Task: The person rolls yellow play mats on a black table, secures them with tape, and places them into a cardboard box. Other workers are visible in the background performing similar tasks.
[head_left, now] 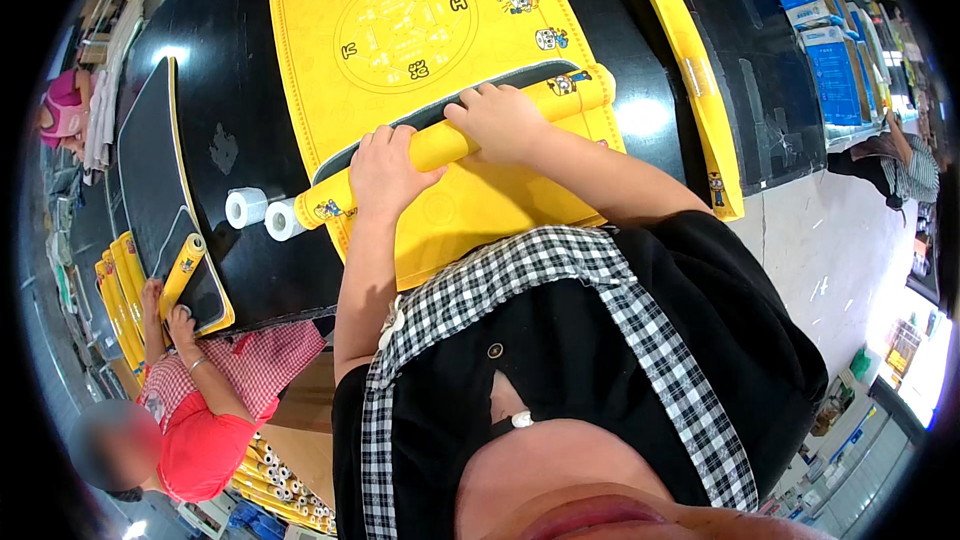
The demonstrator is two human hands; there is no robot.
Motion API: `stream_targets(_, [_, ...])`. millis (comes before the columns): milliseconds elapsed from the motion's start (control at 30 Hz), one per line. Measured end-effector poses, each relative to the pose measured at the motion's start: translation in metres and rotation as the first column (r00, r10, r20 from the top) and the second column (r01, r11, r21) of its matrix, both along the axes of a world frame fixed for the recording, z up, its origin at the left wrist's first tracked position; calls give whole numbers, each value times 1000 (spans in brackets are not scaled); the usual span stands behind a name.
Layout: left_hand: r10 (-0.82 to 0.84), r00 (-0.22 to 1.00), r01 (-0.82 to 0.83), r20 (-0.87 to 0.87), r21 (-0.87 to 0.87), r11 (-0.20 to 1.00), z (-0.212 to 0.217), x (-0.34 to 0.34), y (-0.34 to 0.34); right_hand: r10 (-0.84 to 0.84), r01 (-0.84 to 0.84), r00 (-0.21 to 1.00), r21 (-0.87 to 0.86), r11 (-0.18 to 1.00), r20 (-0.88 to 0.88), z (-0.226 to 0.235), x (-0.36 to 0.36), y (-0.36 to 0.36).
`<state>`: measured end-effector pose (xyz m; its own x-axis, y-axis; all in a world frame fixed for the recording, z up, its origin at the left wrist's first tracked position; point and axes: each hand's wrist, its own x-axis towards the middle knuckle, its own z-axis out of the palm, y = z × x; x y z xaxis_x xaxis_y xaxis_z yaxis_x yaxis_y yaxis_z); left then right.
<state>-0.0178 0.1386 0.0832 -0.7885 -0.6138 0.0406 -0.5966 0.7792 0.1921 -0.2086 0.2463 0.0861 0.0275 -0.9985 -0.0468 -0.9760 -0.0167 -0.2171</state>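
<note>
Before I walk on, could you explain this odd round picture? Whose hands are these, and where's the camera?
No machine works here, just one person's bare left hand and right hand. The single picture comes from a fisheye camera worn on that person's head, looking down, so straight edges bend. Both hands curl over a yellow roll lying across a flat yellow mat on a black table. Two hollow white cylinders show near the roll's left end; a long yellow strip lies to the right. At lower left, a co-worker handles another yellow roll.
</note>
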Motion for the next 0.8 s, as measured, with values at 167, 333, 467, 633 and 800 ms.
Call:
stream_targets(167, [-27,996,23,-90,-48,999,-2,31,17,-110,171,978,-380,909,176,-8,-10,45])
stream_targets(333, [449,820,-518,-356,-129,845,-43,126,31,-786,848,521,-310,430,333,-29,-51,137])
stream_targets(467, [696,499,-629,-517,337,701,-61,153,38,-703,944,282,-59,323,652,-44,-39,152])
stream_targets(633, [867,196,-233,-459,837,495,-67,162,34,-617,975,176,-50,216,767,-24,-22,141])
stream_targets(800, [848,183,-169,-497,834,525,-75,167,33,-710,928,331,-78,364,622,-45,-27,158])
